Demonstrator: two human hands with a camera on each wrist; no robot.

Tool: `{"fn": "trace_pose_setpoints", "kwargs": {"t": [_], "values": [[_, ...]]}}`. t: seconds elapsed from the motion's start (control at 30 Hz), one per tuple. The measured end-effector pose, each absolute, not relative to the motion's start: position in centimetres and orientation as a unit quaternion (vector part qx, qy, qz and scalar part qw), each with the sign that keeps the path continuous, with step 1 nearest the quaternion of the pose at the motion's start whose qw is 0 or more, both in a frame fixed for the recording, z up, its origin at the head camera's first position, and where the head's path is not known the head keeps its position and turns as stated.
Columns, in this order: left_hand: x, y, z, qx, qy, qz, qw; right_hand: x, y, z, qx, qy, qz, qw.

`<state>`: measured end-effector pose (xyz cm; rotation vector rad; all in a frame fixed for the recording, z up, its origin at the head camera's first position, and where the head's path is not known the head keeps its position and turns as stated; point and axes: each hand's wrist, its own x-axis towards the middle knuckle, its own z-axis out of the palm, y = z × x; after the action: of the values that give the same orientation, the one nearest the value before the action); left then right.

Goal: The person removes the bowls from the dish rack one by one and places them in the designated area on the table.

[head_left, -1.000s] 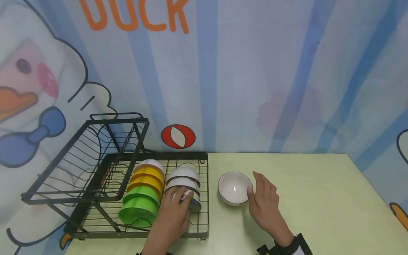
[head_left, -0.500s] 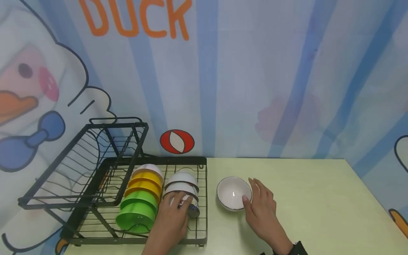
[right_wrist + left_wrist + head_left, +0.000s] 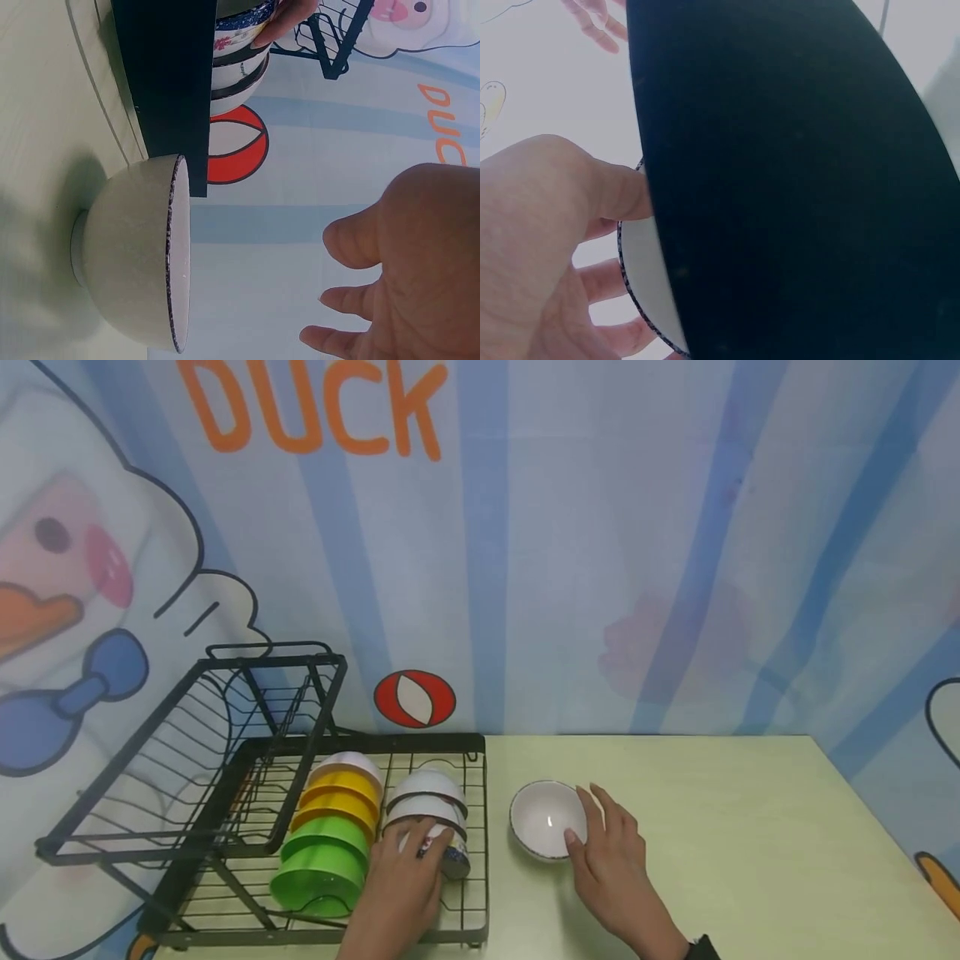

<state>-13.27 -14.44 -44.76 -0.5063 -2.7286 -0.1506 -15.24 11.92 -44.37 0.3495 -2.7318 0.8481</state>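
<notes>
In the head view, my left hand (image 3: 401, 889) grips a white bowl with a blue floral pattern (image 3: 456, 860), the front one in a row of bowls tipped on edge in the rack. The left wrist view has the thumb (image 3: 619, 191) and curled fingers on either side of a speckled rim; a large dark shape covers most of that bowl. A white bowl with a dark speckled rim (image 3: 546, 822) stands upright on the table, right of the rack. My right hand (image 3: 611, 872) hovers by its right side, fingers spread and apart from it in the right wrist view.
The black two-tier dish rack (image 3: 300, 935) occupies the table's left side. Green bowls (image 3: 318, 877), yellow bowls (image 3: 341, 802) and a pale bowl (image 3: 348, 766) lean in its left row. White bowls (image 3: 427, 785) stand behind the gripped one. A printed cloth (image 3: 555, 568) hangs behind the table.
My right hand has shifted slightly left, closer over the rim of the upright bowl. The left hand keeps its grip in the rack. The whole head view has slid a little downward.
</notes>
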Motion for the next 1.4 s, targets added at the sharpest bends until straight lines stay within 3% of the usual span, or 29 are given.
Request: {"fn": "trace_pose_setpoints", "kwargs": {"t": [0.3, 0.47, 0.8, 1.4], "values": [[-13.29, -14.28, -44.86, -0.163, -0.97, -0.047, 0.173, -15.01, 11.78, -44.78, 0.129, -0.939, 0.273, 0.163], [-13.31, -14.14, -44.5, -0.158, -0.974, -0.041, 0.154, -14.92, 11.64, -44.71, 0.128, -0.939, 0.276, 0.16], [-13.21, -14.08, -44.34, -0.161, -0.972, -0.021, 0.172, -14.9, 11.54, -44.49, 0.13, -0.941, 0.268, 0.157], [-12.92, -13.79, -44.44, -0.154, -0.977, -0.002, 0.15, -14.73, 11.4, -44.33, 0.132, -0.944, 0.26, 0.154]]}}
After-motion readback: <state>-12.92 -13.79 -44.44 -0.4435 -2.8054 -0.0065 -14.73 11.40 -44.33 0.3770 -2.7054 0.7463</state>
